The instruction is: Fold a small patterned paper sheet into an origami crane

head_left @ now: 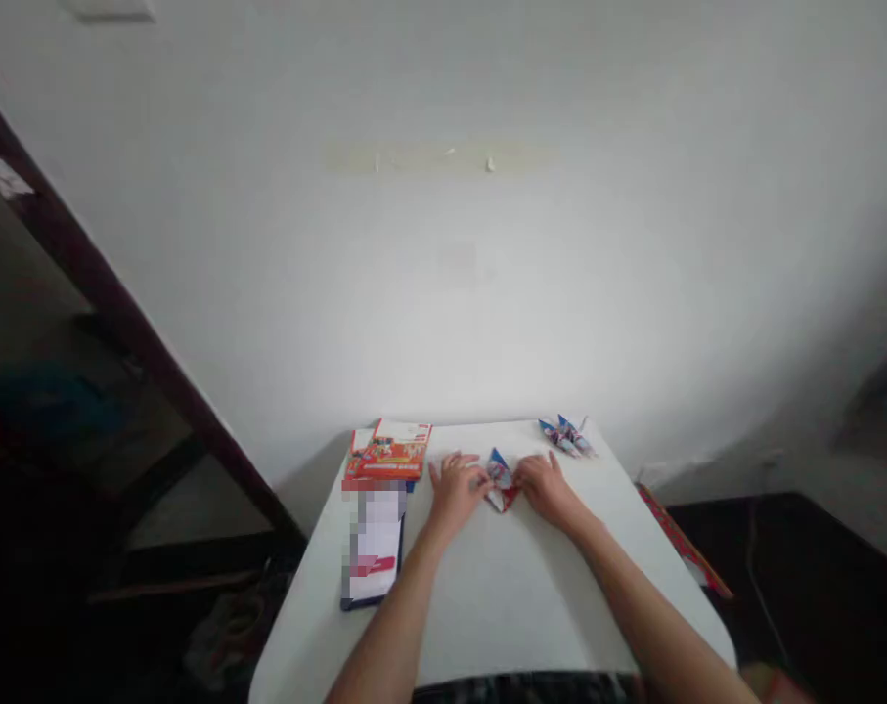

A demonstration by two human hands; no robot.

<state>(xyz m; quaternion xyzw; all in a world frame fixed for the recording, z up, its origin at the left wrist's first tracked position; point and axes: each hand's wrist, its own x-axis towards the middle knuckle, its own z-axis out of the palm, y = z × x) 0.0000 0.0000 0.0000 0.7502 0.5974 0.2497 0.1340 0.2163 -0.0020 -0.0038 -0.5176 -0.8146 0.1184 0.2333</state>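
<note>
A small folded paper piece [500,481], printed red, blue and white, lies on the white table [502,596] between my two hands. My left hand [456,486] rests palm down on the table, its fingers spread and its fingertips touching the left side of the paper. My right hand [547,486] presses on the paper's right side with its fingers curled together. A finished folded paper figure [566,435] of the same print sits near the table's far right corner.
An orange-red printed packet [388,453] lies at the far left of the table. A dark-edged flat sheet or book [374,546] lies in front of it by the left edge. The white wall stands just behind the table. A red strip [682,543] hangs off the right edge.
</note>
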